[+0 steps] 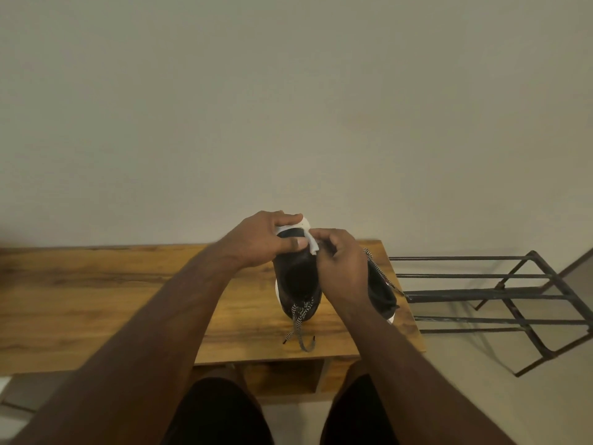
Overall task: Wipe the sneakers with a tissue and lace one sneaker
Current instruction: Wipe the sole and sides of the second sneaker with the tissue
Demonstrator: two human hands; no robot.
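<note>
Wooden counter (pixel 96 300): carries two dark sneakers at its right end. Held sneaker (pixel 296 284): long axis near-far, white sole end far and raised, laces (pixel 300 329) trailing near. Left hand (pixel 260 242): grips its far white end. Right hand (pixel 343 268): fingers curled, pinching at the same end. Second sneaker (pixel 382 293): right, partly hidden behind right hand. Metal rack (pixel 513 297): right of counter.

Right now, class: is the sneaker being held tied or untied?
Untied. The sneaker has speckled lace ends lying loose on the wooden table, without a knot.
</note>
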